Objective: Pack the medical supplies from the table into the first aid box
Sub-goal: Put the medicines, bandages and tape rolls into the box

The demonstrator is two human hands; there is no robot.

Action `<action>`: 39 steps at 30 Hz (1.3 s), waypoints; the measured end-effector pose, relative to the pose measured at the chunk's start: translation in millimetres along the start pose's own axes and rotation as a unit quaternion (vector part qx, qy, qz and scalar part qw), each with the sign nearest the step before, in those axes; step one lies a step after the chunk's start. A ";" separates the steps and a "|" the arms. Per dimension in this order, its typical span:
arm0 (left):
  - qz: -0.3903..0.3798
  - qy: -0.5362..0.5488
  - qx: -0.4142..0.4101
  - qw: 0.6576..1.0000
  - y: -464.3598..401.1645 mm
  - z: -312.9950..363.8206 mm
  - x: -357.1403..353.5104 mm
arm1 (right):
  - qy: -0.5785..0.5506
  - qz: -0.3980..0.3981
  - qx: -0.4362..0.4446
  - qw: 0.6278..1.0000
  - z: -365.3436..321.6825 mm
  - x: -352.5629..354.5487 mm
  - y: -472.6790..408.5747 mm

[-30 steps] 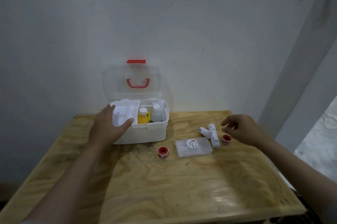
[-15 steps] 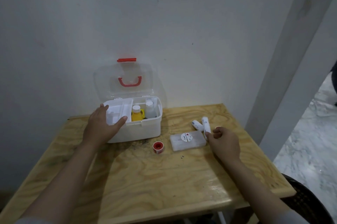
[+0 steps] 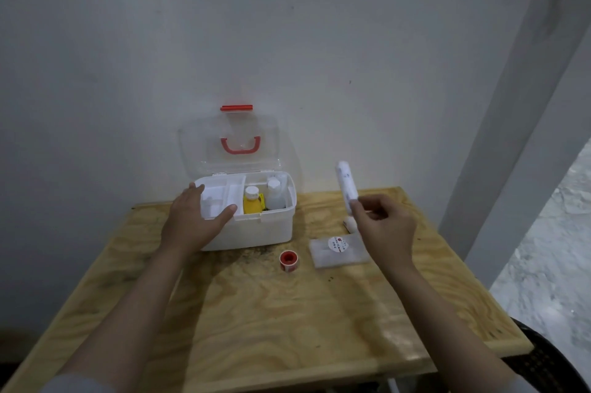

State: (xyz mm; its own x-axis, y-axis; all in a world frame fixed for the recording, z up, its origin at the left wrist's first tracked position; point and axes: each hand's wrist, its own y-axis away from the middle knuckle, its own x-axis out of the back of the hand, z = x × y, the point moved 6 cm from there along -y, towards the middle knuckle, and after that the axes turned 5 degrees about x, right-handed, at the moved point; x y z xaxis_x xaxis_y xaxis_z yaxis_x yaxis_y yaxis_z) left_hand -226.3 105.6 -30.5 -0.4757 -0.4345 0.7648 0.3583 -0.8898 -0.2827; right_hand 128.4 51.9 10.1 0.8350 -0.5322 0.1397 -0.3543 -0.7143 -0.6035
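The first aid box sits open at the back of the plywood counter, against the wall, its clear lid standing upright with a red handle showing through it. Inside, a white tray fills the left part, and to its right stand a yellow bottle and a white bottle.

The left hand lies spread over the box's front left corner, thumb on the tray's front edge, fingers along the left rim, holding nothing else.

The right hand is raised above the counter to the right of the box, its fingers pinched round the lower end of a white bandage roll, which stands nearly upright and clear of the surface. Whether anything else is tucked in that palm I cannot tell.

Just below that hand another white roll lies on the counter, partly hidden. In front of it rests a flat clear packet with a round label, and left of the packet a small red-cored roll of tape, lying between packet and box.
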 end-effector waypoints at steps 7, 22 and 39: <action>-0.038 0.032 -0.007 0.999 -4.0 -0.7 -0.3 | -0.030 -0.159 0.131 0.978 -102.0 -97.3 -1.8; -0.129 0.135 -0.041 0.982 4.4 -26.1 9.6 | 0.227 -0.306 0.169 0.909 -76.5 -207.6 43.4; -0.097 0.140 -0.006 0.985 0.1 -41.6 4.6 | 0.154 -0.305 0.150 0.928 -1.9 -74.9 21.3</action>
State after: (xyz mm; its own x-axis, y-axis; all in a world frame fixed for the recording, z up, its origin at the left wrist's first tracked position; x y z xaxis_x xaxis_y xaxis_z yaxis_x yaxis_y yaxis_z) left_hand -261.9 97.7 -51.1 -0.7385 -0.2751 0.6156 0.2288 -0.9611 -0.1550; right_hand 57.5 75.8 -11.8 0.6655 -0.2073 0.7170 0.3166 -0.7916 -0.5227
